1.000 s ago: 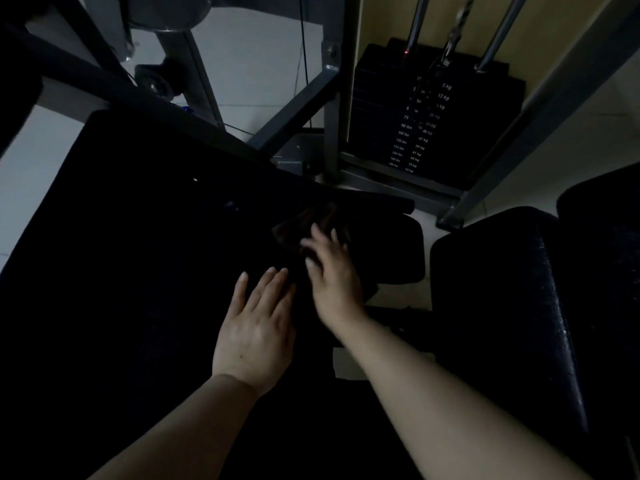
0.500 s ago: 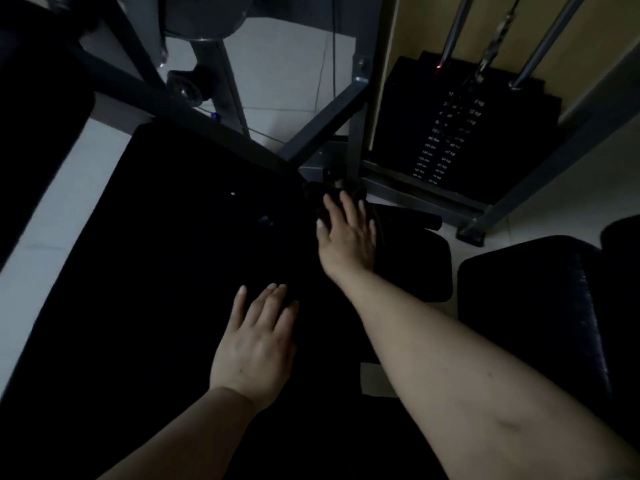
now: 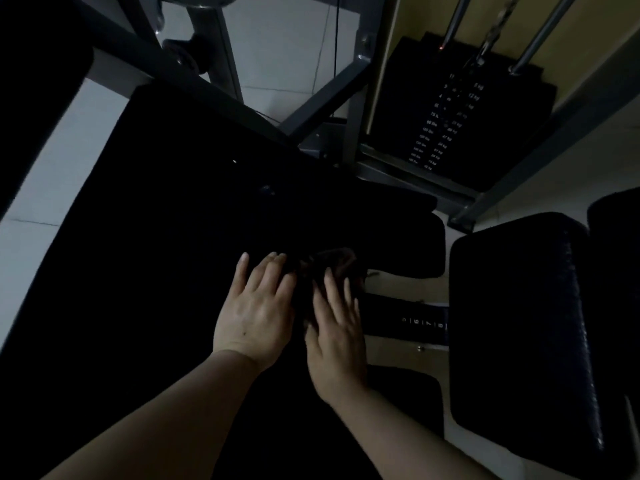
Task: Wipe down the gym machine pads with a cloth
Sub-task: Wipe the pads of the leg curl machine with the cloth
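While our right hand (image 3: 337, 336) presses dark cloth (image 3: 332, 263) flat-fingered on big pad (image 3: 156, 271), left hand (image 3: 258, 310) flat, empty; cloth near right edge, may slip off.

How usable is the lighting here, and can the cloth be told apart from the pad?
Head view: very dim; the large pad reads as near-solid black, no surface detail. The dark cloth under the right hand barely separates from it. Both hands, left hand included, are the clearest things. Wide-angle bending shows in the frame bars; weight stack numbers are mostly unreadable.
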The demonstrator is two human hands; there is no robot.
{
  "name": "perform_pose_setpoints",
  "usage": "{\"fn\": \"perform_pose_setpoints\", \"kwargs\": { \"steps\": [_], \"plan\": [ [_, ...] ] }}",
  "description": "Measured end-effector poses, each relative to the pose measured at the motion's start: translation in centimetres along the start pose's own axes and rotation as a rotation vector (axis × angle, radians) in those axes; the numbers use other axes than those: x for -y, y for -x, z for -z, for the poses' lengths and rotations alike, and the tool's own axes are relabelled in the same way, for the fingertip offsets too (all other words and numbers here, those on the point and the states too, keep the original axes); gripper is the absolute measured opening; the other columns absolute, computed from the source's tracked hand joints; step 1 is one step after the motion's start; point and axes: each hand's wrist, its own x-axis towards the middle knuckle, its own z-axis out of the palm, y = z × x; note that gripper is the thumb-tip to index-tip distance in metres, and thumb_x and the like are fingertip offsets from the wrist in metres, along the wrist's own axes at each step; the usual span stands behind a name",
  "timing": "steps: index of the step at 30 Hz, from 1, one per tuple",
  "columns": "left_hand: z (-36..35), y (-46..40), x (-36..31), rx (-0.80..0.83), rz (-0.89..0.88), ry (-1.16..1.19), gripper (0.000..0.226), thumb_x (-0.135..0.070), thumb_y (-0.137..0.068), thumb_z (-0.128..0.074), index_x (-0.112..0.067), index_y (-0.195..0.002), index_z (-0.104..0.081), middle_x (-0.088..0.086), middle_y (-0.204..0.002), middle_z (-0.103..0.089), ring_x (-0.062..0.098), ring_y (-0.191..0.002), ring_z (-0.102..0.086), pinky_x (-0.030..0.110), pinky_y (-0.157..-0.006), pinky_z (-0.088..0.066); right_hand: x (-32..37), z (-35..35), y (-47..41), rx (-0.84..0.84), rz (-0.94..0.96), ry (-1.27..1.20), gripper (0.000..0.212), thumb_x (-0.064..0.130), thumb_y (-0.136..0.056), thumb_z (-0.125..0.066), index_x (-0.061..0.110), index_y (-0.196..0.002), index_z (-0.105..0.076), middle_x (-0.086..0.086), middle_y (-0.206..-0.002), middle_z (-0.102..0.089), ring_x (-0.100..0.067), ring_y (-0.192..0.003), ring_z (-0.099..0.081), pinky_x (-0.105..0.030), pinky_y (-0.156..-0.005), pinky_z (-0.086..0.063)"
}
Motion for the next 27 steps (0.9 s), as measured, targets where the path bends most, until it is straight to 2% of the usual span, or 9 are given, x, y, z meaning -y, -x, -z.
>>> {"fn": "perform_pose_setpoints", "kwargs": {
  "steps": [3,6,9,12,16,19,21,24,27],
  "plan": [
    [-0.1,-0.2,0.0,0.002,-0.001,0.000,0.042,-0.029,-0.086,-0.036,-0.007,-0.111,-0.062,0.017,-0.127,-0.057,0.031,-0.125,-0.050,0.049,-0.113,-0.017,-0.9,0.8,-4.2,-0.010,0.017,0.076,0.058,0.037,-0.092,-0.028,0.029,-0.149,-0.026,0.009,-0.160,-0.008,-0.019,-0.147,-0.003,-0.037,-0.119,-0.006],
    [-0.2,-0.2,0.1,0.002,-0.010,-0.002,0.044,-0.027,-0.085,-0.037,-0.007,-0.114,-0.063,0.018,-0.127,-0.057,0.033,-0.125,-0.050,0.050,-0.112,-0.017,-1.5,2.0,-12.5,-0.063,-0.116,0.142,0.052,0.035,-0.099,-0.036,0.029,-0.150,-0.023,0.006,-0.160,-0.008,-0.022,-0.147,-0.004,-0.038,-0.117,-0.004],
    [-0.2,-0.1,0.1,-0.021,-0.024,0.004,0.041,-0.025,-0.087,-0.039,-0.005,-0.115,-0.061,0.019,-0.128,-0.055,0.033,-0.126,-0.048,0.050,-0.113,-0.016,-1.4,3.0,-16.7,-0.071,-0.216,0.084,0.050,0.033,-0.101,-0.036,0.029,-0.149,-0.024,0.007,-0.160,-0.007,-0.020,-0.147,-0.003,-0.038,-0.117,-0.002],
    [-0.2,-0.1,0.2,-0.021,-0.024,-0.009,0.041,-0.024,-0.087,-0.039,-0.005,-0.117,-0.060,0.019,-0.129,-0.054,0.033,-0.127,-0.047,0.049,-0.114,-0.013,-0.7,2.1,-14.1,-0.116,-0.215,0.030,0.051,0.026,-0.100,-0.040,0.025,-0.149,-0.027,0.004,-0.160,-0.009,-0.024,-0.147,-0.004,-0.039,-0.118,-0.003],
    [-0.2,-0.2,0.2,-0.008,-0.019,-0.020,0.039,-0.022,-0.086,-0.042,-0.005,-0.116,-0.060,0.019,-0.130,-0.054,0.032,-0.128,-0.046,0.048,-0.115,-0.011,0.5,-0.3,-3.6,-0.148,-0.134,0.024,0.056,0.019,-0.095,-0.046,0.020,-0.148,-0.030,0.002,-0.160,-0.009,-0.025,-0.147,-0.003,-0.041,-0.119,-0.007],
    [-0.3,-0.2,0.2,-0.017,-0.025,-0.014,0.041,-0.026,-0.086,-0.042,-0.005,-0.117,-0.059,0.019,-0.130,-0.053,0.032,-0.129,-0.043,0.048,-0.115,-0.012,1.4,-1.7,5.6,-0.074,-0.116,-0.001,0.053,0.043,-0.099,-0.024,0.023,-0.148,-0.027,0.006,-0.161,-0.004,-0.021,-0.148,0.002,-0.037,-0.119,-0.002],
    [-0.3,-0.1,0.3,-0.017,-0.027,0.011,0.045,-0.028,-0.087,-0.037,-0.004,-0.119,-0.058,0.019,-0.130,-0.052,0.032,-0.129,-0.040,0.048,-0.115,-0.012,1.5,-2.3,8.7,-0.037,-0.119,-0.001,0.055,0.051,-0.099,-0.013,0.027,-0.147,-0.029,0.008,-0.160,-0.007,-0.020,-0.148,-0.002,-0.032,-0.118,0.003],
    [-0.2,-0.2,0.3,-0.007,-0.024,0.038,0.048,-0.032,-0.088,-0.034,-0.004,-0.119,-0.058,0.020,-0.130,-0.053,0.033,-0.129,-0.043,0.048,-0.115,-0.014,0.8,-2.3,6.1,-0.090,-0.104,0.025,0.051,0.048,-0.100,-0.018,0.023,-0.140,-0.039,0.003,-0.159,-0.016,-0.023,-0.147,-0.010,-0.035,-0.118,-0.005],
    [-0.2,-0.2,0.2,-0.011,-0.014,0.034,0.043,-0.029,-0.089,-0.036,-0.005,-0.116,-0.060,0.020,-0.128,-0.054,0.033,-0.127,-0.045,0.047,-0.115,-0.015,-0.3,-1.1,-0.4,-0.141,-0.100,0.027,0.046,0.032,-0.096,-0.035,0.020,-0.140,-0.042,0.003,-0.158,-0.017,-0.023,-0.147,-0.009,-0.043,-0.118,-0.016]
  ]
}}
